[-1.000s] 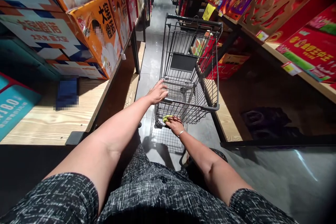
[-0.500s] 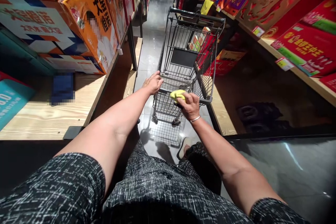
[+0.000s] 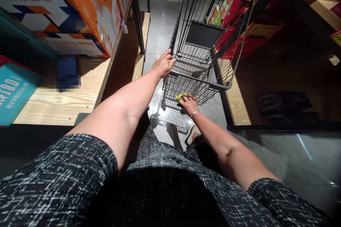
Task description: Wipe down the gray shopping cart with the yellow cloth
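A dark wire shopping cart [image 3: 204,36] stands in the aisle in front of me, its near end toward my legs. My left hand [image 3: 163,64] is closed round the near left corner of its top rim. Lower down, my right hand [image 3: 189,105] presses a yellow cloth [image 3: 182,96] to the wire of the near end. Its fingers lie over the cloth and hide much of it. A bracelet circles the right wrist.
Wooden shelves with orange boxes [image 3: 87,10] and a teal box [image 3: 20,90] line the left. A dark blue, blurred item [image 3: 68,72] lies on the left shelf. Red goods [image 3: 247,42] stand on the right, beyond the cart. My shoe [image 3: 192,136] is below the cart's near end.
My right hand has moved the yellow cloth down from the cart's top rim to the wire below. My left hand stays on the rim. The view has tipped downward.
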`<state>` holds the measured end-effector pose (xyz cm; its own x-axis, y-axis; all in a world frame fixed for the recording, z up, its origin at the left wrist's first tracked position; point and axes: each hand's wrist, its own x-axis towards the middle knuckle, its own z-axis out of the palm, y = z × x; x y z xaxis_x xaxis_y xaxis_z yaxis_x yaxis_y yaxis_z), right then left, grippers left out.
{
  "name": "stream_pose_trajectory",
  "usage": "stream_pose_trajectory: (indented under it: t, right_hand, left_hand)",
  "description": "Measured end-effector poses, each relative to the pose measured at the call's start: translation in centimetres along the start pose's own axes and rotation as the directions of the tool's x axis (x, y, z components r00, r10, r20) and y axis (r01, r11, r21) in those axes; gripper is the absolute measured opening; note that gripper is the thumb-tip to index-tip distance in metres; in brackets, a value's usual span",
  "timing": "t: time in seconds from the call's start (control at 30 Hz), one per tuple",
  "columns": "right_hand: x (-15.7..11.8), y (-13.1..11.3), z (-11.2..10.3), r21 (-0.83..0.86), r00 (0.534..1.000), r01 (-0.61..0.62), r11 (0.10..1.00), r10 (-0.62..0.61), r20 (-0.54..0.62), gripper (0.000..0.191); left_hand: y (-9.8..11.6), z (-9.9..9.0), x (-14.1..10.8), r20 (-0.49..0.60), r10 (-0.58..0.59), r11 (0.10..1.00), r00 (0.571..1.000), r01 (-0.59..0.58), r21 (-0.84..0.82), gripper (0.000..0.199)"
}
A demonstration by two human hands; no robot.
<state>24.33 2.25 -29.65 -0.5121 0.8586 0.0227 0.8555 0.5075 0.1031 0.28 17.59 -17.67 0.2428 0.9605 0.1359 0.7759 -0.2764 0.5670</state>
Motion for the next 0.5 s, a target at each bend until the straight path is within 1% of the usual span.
stream_pose_trajectory:
  t: [0.07, 0.1, 0.13, 0.17, 0.23, 0.27, 0.3, 0.33, 0.37, 0.4, 0.43, 0.47, 0.5]
  right_hand:
    - [0.2, 1.3, -1.7, 0.001, 0.993, 0.015, 1.0, -0.015, -0.117, 0.027]
    - [0.2, 2.2, -2.7, 0.001, 0.98, -0.004, 1.0, 0.004, -0.199, 0.026]
    - [0.2, 3.2, -3.8, 0.003, 0.957, -0.037, 0.999, 0.036, -0.287, 0.025]
    - [0.1, 4.3, -4.9, 0.007, 0.924, -0.075, 0.997, 0.073, -0.374, 0.024]
    - [-0.3, 6.3, -6.4, 0.025, 0.846, -0.142, 0.99, 0.134, -0.516, 0.025]
    - [-0.6, 7.0, -6.7, 0.037, 0.815, -0.162, 0.986, 0.155, -0.558, 0.026]
    - [-0.9, 7.5, -6.6, 0.051, 0.801, -0.174, 0.983, 0.172, -0.573, 0.026]
    - [-1.3, 7.7, -6.1, 0.064, 0.81, -0.183, 0.981, 0.187, -0.556, 0.027]
    - [-1.7, 7.6, -5.3, 0.075, 0.842, -0.192, 0.978, 0.204, -0.5, 0.027]
    - [-2.1, 7.1, -4.2, 0.083, 0.89, -0.205, 0.975, 0.221, -0.399, 0.028]
    - [-2.6, 6.4, -3.0, 0.087, 0.934, -0.217, 0.972, 0.232, -0.27, 0.03]
    - [-3.1, 5.6, -1.6, 0.086, 0.962, -0.223, 0.971, 0.234, -0.139, 0.031]
    - [-3.5, 4.7, -0.4, 0.085, 0.973, -0.228, 0.97, 0.23, -0.022, 0.033]
  left_hand:
    - [-0.3, 0.2, 0.3, -0.027, 0.017, 1.0, 0.999, -0.018, -0.022, 0.04]
    - [-0.5, 0.3, 0.4, -0.042, 0.027, 0.999, 0.999, -0.028, -0.032, 0.041]
    - [-0.6, 0.4, 0.4, -0.055, 0.033, 0.999, 0.998, -0.035, -0.039, 0.043]
    - [-0.7, 0.5, 0.5, -0.065, 0.036, 0.998, 0.997, -0.039, -0.045, 0.044]
    - [-0.6, 0.5, 0.5, -0.072, 0.034, 0.998, 0.997, -0.037, -0.05, 0.045]
    - [-0.5, 0.5, 0.4, -0.068, 0.027, 0.998, 0.997, -0.03, -0.049, 0.045]
    - [-0.3, 0.4, 0.4, -0.063, 0.018, 0.999, 0.998, -0.021, -0.046, 0.045]
    - [-0.1, 0.3, 0.3, -0.057, 0.006, 0.999, 0.998, -0.009, -0.04, 0.044]
    - [0.1, 0.2, 0.2, -0.052, -0.006, 0.999, 0.999, 0.004, -0.033, 0.044]
    - [0.3, 0.1, 0.1, -0.05, -0.017, 1.0, 0.999, 0.015, -0.026, 0.043]
    - [0.4, 0.1, 0.0, -0.051, -0.025, 1.0, 0.998, 0.024, -0.02, 0.043]
    - [0.6, 0.0, -0.1, -0.055, -0.026, 1.0, 0.998, 0.026, -0.012, 0.042]
    - [0.8, -0.1, -0.2, -0.062, -0.014, 1.0, 0.998, 0.014, 0.004, 0.042]
